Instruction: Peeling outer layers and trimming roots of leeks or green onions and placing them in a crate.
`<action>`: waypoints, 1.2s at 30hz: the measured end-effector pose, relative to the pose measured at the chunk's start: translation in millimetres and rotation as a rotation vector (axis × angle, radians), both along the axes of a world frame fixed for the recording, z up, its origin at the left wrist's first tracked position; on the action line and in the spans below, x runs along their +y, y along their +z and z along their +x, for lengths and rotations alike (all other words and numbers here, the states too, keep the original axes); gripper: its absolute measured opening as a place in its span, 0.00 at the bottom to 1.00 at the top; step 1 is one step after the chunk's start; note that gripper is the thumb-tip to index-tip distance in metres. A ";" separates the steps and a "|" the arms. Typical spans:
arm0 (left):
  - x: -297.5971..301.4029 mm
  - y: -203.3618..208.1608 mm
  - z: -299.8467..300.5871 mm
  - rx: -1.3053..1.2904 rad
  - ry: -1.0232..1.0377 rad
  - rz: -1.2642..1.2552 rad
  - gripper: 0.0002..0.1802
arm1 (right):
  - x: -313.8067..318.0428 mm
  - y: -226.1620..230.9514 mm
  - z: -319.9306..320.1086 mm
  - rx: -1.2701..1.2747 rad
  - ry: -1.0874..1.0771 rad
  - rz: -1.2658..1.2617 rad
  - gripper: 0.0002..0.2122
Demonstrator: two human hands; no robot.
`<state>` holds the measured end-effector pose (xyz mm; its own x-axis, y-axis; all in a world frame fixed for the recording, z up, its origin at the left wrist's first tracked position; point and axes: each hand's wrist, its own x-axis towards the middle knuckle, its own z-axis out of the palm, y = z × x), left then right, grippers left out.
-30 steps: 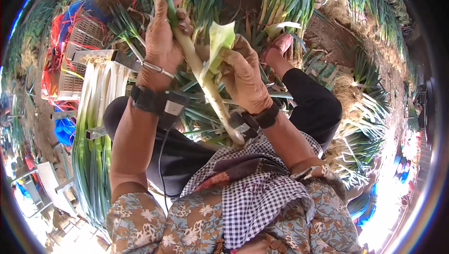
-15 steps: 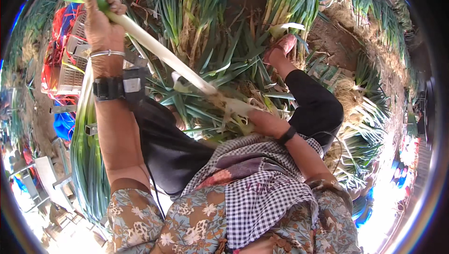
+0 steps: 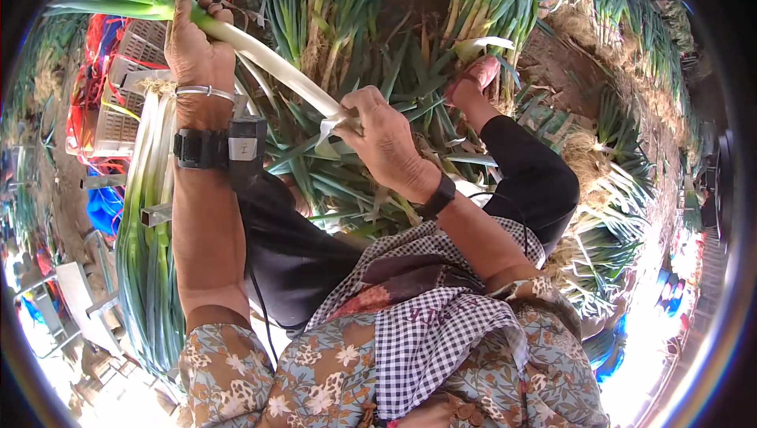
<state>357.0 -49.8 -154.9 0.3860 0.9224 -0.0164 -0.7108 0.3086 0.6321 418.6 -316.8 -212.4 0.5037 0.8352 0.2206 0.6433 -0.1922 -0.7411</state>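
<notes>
Leek (image 3: 272, 63) is gripped by 2 hands (image 3: 197, 56), and dark lettering (image 3: 430, 314) marks the person's checked cloth (image 3: 422, 361).

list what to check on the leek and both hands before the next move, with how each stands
1. Left hand closed round the leek just below its green leaves: ok.
2. Right hand at the white end: ok.
3. Right fingers on the stalk itself rather than on loose skin: cannot tell.
4. White end free of loose skin: not ok, a pale strip hangs beside the right hand.
5. Root tip in plain sight: not ok, the right hand covers it.
</notes>
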 end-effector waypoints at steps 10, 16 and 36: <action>-20.9 4.8 0.2 -0.048 -0.044 -0.102 0.10 | -13.2 -0.9 -5.7 -0.153 -0.028 -0.036 0.10; -9.1 4.8 -3.6 0.090 0.118 0.160 0.15 | -24.5 8.9 -0.8 -0.044 -0.016 0.478 0.08; -18.3 23.4 -5.1 0.139 0.098 0.294 0.14 | -133.8 -75.4 35.3 -0.249 0.447 -0.535 0.14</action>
